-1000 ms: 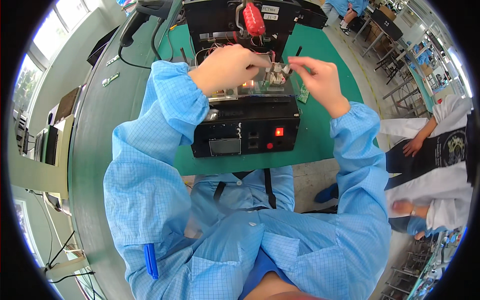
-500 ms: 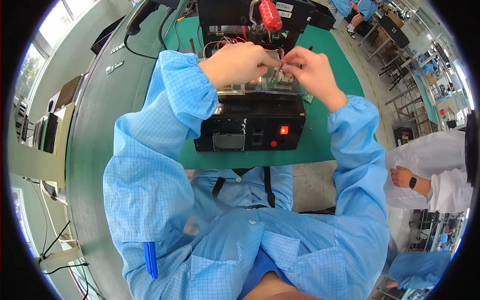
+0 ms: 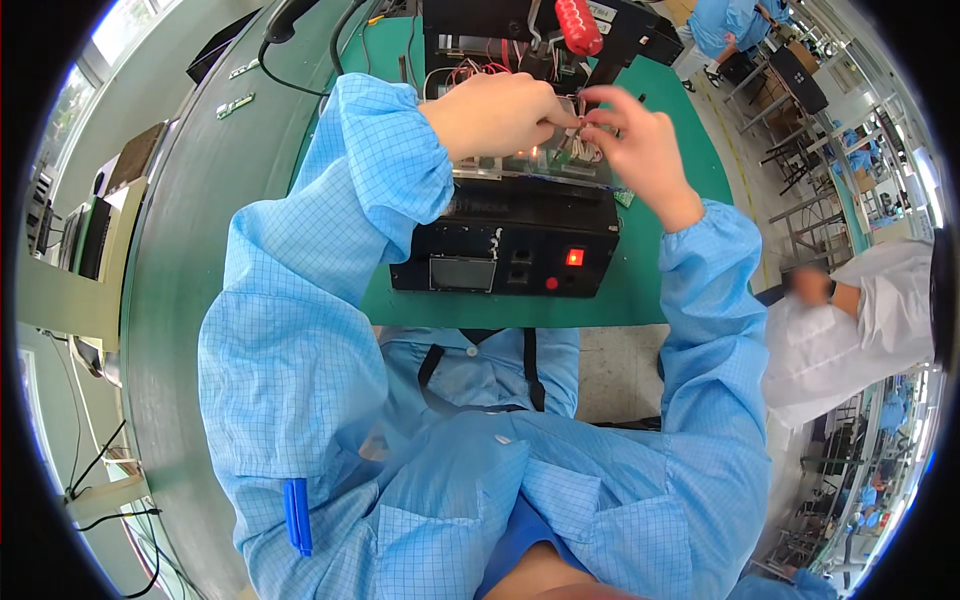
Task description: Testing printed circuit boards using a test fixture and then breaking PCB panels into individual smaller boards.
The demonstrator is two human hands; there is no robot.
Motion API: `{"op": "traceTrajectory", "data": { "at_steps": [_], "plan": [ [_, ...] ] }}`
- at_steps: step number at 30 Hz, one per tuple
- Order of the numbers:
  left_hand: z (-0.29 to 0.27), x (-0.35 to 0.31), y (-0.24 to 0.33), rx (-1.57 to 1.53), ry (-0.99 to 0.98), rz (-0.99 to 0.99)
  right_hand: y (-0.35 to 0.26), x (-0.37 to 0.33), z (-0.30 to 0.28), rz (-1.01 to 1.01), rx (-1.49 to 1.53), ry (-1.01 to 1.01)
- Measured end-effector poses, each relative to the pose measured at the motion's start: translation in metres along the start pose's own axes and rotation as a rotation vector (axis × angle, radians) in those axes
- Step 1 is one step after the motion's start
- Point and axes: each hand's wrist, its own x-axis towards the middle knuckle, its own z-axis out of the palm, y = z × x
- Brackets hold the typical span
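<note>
My left hand reaches over a black test fixture, its index finger stretched to the right and the other fingers curled under. My right hand meets it from the right with thumb and fingertips pinched together. What lies between the fingertips is too small to make out. Just under them a white wire bundle sits on the fixture's clear plate. Thin red and white wires run behind my left hand. Above stands a toggle clamp with a red handle.
The fixture's front has a lit red switch and a small screen. It rests on a green mat. A small green circuit board lies on the left bench, near a black handheld device. A person in white stands at the right.
The view has shifted slightly, so the fixture sits a little to the right. Both hands stay together at the same spot. The person in white on the right has moved their arm.
</note>
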Motion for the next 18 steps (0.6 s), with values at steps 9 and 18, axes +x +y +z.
{"op": "traceTrajectory", "data": {
  "at_steps": [9, 18],
  "plan": [
    [-0.009, 0.001, 0.005, 0.095, -0.05, 0.022, -0.001, 0.001, -0.001, 0.047, 0.081, 0.02],
    [-0.006, -0.001, 0.005, -0.008, -0.008, 0.014, -0.006, 0.008, -0.012, 0.035, 0.025, -0.065]
  ]
}}
